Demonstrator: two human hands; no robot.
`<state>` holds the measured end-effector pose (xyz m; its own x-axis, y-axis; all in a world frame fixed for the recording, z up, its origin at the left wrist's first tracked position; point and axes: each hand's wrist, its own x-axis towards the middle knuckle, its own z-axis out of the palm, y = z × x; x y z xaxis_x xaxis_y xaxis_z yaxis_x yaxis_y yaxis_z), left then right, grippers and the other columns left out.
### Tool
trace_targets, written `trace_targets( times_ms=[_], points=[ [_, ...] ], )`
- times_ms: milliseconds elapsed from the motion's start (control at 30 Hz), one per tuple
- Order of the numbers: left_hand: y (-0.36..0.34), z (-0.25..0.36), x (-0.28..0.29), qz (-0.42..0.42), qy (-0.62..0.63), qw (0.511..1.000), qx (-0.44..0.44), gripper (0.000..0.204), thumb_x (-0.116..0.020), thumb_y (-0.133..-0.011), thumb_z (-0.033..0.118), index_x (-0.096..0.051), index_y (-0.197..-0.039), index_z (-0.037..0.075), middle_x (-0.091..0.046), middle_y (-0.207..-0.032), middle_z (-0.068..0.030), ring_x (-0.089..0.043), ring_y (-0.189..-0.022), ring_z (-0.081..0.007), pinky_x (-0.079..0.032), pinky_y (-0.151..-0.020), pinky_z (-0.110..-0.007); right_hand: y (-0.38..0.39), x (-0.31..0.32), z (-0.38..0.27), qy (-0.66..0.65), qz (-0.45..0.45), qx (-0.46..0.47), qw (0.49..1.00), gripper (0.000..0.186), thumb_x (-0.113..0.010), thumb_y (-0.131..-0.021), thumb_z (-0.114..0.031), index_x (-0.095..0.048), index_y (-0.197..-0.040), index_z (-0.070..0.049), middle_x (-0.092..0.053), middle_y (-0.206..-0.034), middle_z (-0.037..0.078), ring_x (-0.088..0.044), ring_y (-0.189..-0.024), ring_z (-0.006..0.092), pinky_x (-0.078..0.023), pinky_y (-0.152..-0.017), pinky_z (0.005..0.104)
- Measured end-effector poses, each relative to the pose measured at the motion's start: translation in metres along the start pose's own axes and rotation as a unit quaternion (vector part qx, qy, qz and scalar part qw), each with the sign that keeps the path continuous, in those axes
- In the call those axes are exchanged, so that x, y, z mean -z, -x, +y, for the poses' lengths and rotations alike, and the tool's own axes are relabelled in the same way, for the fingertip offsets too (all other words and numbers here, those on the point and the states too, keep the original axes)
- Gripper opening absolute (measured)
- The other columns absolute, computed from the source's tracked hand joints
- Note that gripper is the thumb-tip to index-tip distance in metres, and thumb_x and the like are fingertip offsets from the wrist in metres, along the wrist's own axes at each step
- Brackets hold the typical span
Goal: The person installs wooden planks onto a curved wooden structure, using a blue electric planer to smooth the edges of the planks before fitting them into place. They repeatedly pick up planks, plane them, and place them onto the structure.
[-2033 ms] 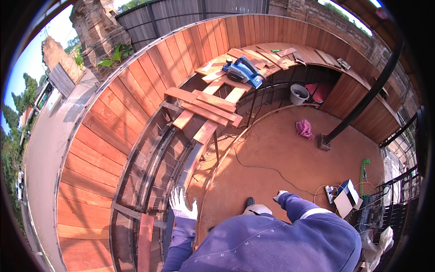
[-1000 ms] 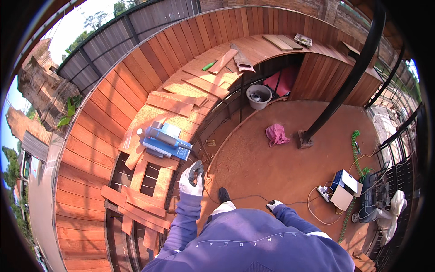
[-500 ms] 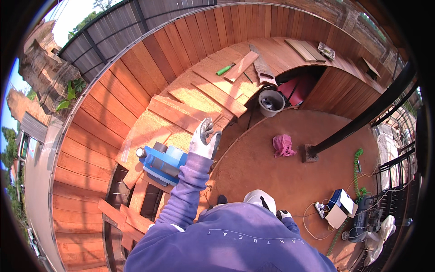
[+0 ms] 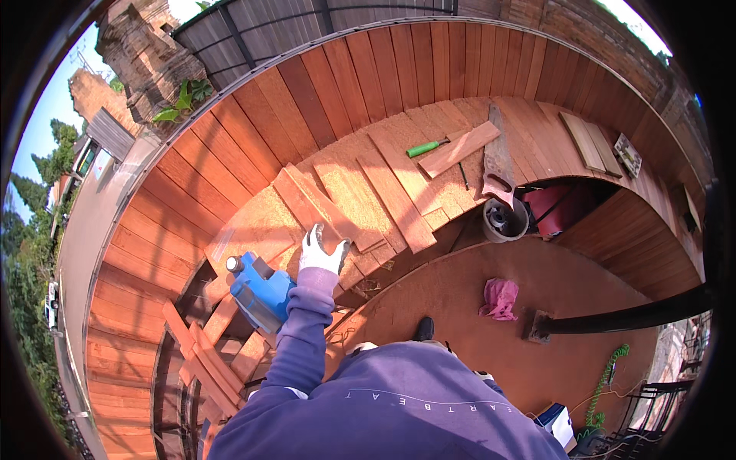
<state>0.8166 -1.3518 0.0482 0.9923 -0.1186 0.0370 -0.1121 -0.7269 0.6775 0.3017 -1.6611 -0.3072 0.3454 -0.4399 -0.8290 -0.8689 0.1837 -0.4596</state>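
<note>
My left hand (image 4: 324,251), in a white glove, reaches over the curved wooden bench with fingers apart at the end of stacked planks (image 4: 307,198); whether it grips one I cannot tell. A blue electric planer (image 4: 264,291) lies just left of my forearm. My right hand (image 4: 483,376) is almost wholly hidden behind my body, its fingers unclear. Farther along the bench are a green-handled tool (image 4: 422,149), a loose short board (image 4: 458,149) and a handsaw (image 4: 497,176), with sawdust scattered over the slats.
A grey bucket (image 4: 506,230) sits under the bench. A pink bag (image 4: 500,299), a black post (image 4: 613,320), a green coiled hose (image 4: 606,391) and a box (image 4: 558,422) are on the floor side. Loose planks (image 4: 207,360) lie over the open frame at lower left.
My left hand has risen from the lower frame to the planks on the bench, past the planer, and its fingers have spread since half a second ago. My view has shifted along the bench.
</note>
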Motion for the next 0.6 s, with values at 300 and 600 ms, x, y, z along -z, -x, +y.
trace_targets(
  times_ms=[300, 600],
  points=[
    [-0.023, 0.010, -0.028, 0.017, -0.182, 0.971, 0.155, 0.097, -0.073, -0.071, 0.057, -0.032, -0.148, 0.014, -0.035, -0.149, -0.0183, -0.041, -0.133, -0.0376, -0.037, -0.110, -0.046, -0.121, 0.084, -0.159, -0.058, -0.015, -0.022, 0.998, 0.017, -0.063, -0.087, -0.027, -0.067, -0.091, -0.011, -0.061, -0.068, 0.004, -0.062, -0.055, 0.0224, -0.045, -0.046, 0.0367],
    [-0.008, 0.031, 0.000, 0.050, -0.068, 0.958, 0.275, 0.078, -0.067, -0.079, 0.037, -0.036, -0.145, 0.010, -0.057, -0.129, -0.0219, -0.056, -0.119, -0.0369, -0.045, -0.101, -0.045, -0.179, 0.021, -0.208, 0.312, -0.175, 0.278, 0.891, 0.029, -0.058, -0.090, -0.034, -0.067, -0.102, -0.009, -0.069, -0.089, 0.011, -0.066, -0.077, 0.0298, -0.050, -0.063, 0.0428]
  ],
)
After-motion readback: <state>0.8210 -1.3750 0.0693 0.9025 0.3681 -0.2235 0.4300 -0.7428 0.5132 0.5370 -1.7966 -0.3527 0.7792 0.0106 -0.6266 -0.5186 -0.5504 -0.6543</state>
